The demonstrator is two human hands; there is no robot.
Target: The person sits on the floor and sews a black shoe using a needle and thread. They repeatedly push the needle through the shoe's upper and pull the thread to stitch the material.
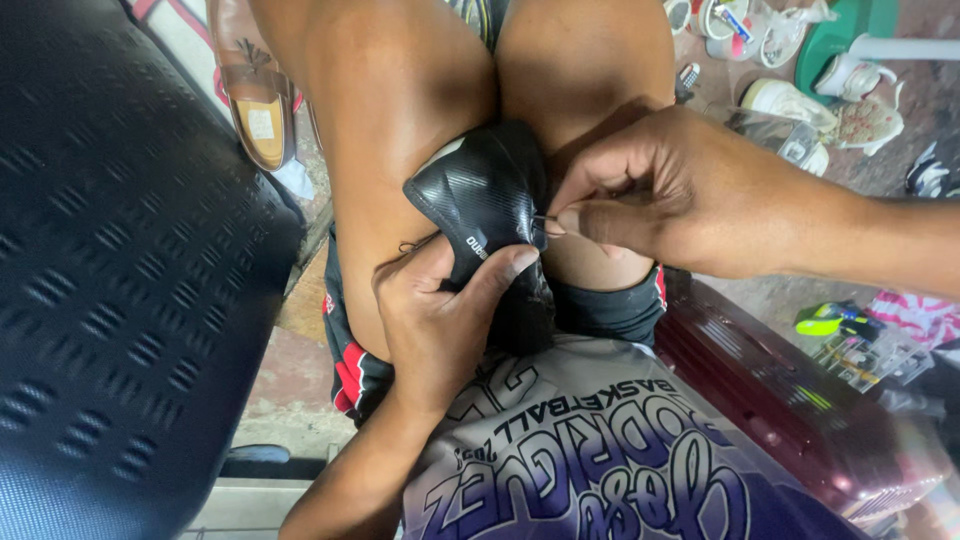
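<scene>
We clamped the black shoe [487, 200] between our knees to steady it. Left hand [435, 315] gripped its near edge; right hand [660, 195] pinched a needle [546, 219] closed at the seam.

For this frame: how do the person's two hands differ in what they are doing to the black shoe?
The left hand cups the black shoe from below, thumb pressed flat on its side; the right hand comes from the right and only pinches a thin needle at the shoe's edge. The left hand's fingers are spread, the right hand's fingertips bunched tight. Both work at the shoe, which is wedged between the knees.
</scene>
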